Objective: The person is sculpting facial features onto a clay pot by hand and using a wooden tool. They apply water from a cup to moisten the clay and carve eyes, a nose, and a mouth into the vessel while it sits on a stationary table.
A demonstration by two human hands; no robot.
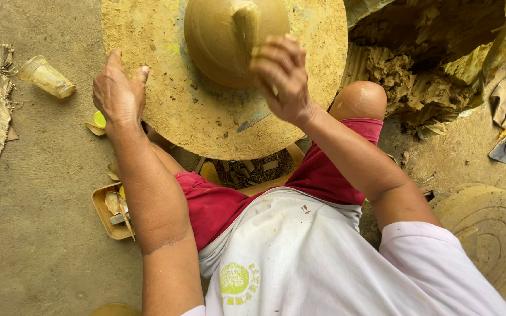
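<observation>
A round, dome-shaped lump of tan clay (221,41) sits on a large sandy-coloured wheel disc (206,117). My right hand (285,79) presses a small flat tool or wet strip of clay (245,26) against the near right side of the dome, fingers curled around it. My left hand (118,93) rests on the wheel's left rim with fingers apart and thumb on the disc, holding nothing. My knees and red shorts (218,202) lie under the wheel.
A heap of raw clay (417,82) on yellowish plastic sits at the right. A clay-smeared plastic cup (45,76) lies on the ground at the left. A small tray of tools (112,210) is by my left leg. A round ridged disc (493,234) lies at lower right.
</observation>
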